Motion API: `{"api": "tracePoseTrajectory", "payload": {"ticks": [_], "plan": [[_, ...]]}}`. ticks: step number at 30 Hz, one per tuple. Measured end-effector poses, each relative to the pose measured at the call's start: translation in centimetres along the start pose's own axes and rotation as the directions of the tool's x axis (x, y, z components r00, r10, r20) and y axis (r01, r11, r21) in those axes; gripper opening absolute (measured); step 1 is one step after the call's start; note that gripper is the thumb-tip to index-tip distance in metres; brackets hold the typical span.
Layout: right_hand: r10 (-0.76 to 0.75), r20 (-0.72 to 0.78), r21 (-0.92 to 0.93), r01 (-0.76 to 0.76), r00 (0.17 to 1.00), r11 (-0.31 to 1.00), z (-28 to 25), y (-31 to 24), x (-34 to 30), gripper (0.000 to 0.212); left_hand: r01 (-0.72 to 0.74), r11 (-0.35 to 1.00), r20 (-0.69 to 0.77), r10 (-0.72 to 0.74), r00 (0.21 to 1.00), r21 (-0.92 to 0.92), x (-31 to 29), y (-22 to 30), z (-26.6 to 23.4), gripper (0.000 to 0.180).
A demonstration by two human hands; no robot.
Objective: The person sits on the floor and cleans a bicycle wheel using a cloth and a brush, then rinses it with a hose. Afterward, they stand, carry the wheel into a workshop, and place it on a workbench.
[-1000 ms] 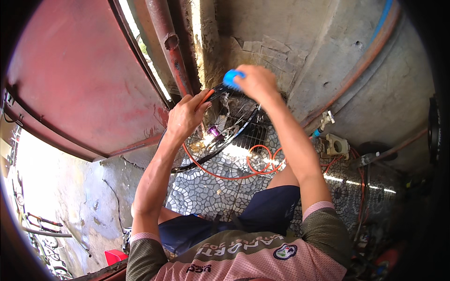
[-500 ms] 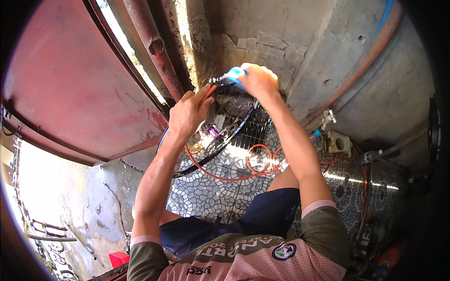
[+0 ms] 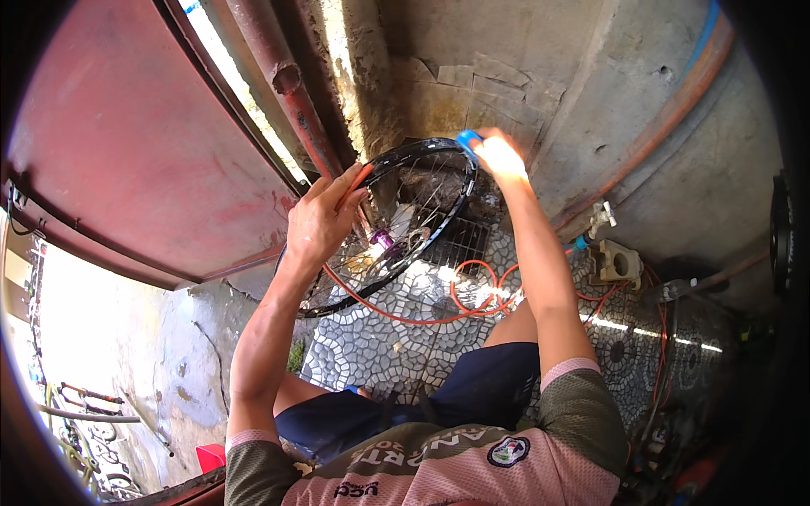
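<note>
Your left hand (image 3: 321, 223) grasps the orange hose (image 3: 401, 321), its end poking out past your thumb at the upper left of the bicycle wheel (image 3: 466, 192); the fingers overlap the black rim there, though how firmly they grip it you cannot tell from this view; your right hand (image 3: 504, 157) is curled around a small blue object (image 3: 468, 142), pressed up against the rim at the wheel's upper right, with bright sunlight washing out the knuckles; the wheel is in front of you, between and below your two hands, tilted above the patterned stone floor (image 3: 363, 354) and partly over a dark drain grate (image 3: 460, 250), with whitish flecks on its upper rim and a purple hub (image 3: 382, 240) at its middle; the hose curves beneath the wheel and loops on the floor near your right knee; beyond, a tap (image 3: 601, 218) juts near the concrete wall (image 3: 650, 143).
</note>
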State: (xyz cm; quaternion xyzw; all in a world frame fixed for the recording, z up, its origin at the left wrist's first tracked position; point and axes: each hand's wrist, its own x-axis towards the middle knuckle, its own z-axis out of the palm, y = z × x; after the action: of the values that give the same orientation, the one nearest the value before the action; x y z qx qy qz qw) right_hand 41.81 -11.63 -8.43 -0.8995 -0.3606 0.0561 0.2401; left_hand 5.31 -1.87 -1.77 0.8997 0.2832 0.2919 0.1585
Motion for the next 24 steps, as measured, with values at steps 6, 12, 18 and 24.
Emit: {"api": "tracePoseTrajectory", "payload": {"ticks": [6,12,18,24], "plan": [[-0.013,-0.051,-0.065,0.009,0.999,0.998,-0.4,0.5,-0.4,0.038,-0.052,0.998,-0.006,0.052,0.999,0.026,0.2,0.2,0.4,0.046],[-0.229,-0.137,-0.159,0.207,0.964,0.965,-4.4,-11.2,-6.7,0.021,0.008,0.995,0.057,-0.014,0.998,0.099,3.0,1.9,2.1,0.044],[-0.142,-0.173,-0.177,0.111,0.975,0.978,-4.4,-7.3,-3.9,0.021,-0.028,0.998,0.057,0.026,0.998,0.049,2.1,1.8,1.6,0.045],[-0.273,-0.16,-0.087,0.262,0.949,0.961,-4.0,-12.0,-7.4,0.02,-0.021,0.994,0.038,0.017,0.999,0.109,2.1,1.0,2.1,0.046]]}}
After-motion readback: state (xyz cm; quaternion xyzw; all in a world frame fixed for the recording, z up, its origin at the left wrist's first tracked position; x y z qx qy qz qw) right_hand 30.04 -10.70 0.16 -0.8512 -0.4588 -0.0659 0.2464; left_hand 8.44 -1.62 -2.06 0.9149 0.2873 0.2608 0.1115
